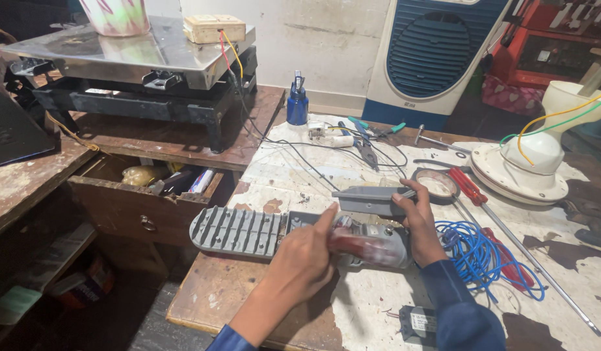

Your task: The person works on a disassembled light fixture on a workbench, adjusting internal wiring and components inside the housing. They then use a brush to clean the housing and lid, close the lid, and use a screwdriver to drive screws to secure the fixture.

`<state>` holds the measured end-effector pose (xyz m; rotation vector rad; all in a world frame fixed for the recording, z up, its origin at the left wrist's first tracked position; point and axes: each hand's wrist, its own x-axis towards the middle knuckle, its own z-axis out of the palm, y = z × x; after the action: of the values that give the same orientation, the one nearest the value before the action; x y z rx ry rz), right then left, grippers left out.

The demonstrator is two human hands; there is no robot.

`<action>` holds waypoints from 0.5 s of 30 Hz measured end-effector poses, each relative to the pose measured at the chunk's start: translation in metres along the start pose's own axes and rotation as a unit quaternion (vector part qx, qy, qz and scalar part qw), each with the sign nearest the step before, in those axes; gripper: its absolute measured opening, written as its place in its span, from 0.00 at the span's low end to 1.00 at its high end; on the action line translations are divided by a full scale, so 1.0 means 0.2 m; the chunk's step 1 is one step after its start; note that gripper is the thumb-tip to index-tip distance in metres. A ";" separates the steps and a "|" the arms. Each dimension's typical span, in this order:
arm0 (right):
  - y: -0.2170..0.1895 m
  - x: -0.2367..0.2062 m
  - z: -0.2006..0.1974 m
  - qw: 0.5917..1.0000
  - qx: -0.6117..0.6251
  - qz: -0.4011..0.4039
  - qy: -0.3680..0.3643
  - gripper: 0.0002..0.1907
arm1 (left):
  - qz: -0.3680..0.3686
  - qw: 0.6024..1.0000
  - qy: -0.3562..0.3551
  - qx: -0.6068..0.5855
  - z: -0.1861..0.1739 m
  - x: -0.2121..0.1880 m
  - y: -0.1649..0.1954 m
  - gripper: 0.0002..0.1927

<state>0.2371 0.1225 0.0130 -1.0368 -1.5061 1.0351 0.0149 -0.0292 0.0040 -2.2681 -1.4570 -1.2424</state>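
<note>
Your left hand (300, 260) closes its fingers (326, 218) on the grey, ribbed lamp housing (248, 231) lying on the bench (378, 305); your right hand (421, 224) grips its raised flap (369, 198).

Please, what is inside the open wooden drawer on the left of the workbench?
In the open drawer a yellowish round object and some dark and pale items lie at the front. The desk top covers the back part, so the rest cannot be seen.
</note>
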 end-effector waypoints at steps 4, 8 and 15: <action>0.00 0.00 0.00 0.998 0.058 0.013 -0.008 0.36 | -0.092 0.979 0.135 -0.119 -0.03 0.02 0.01 0.16; -0.01 0.00 0.00 0.996 0.079 0.008 -0.030 0.36 | -0.187 0.961 0.145 -0.145 -0.06 0.04 -0.02 0.18; -0.02 -0.01 0.00 0.998 0.048 0.009 -0.028 0.37 | -0.272 0.953 0.066 -0.116 -0.08 0.05 -0.03 0.27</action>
<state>0.2375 0.1192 0.0160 -0.9624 -1.4781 1.1462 0.0021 -0.0280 0.0187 -1.9148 -2.0598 -1.7563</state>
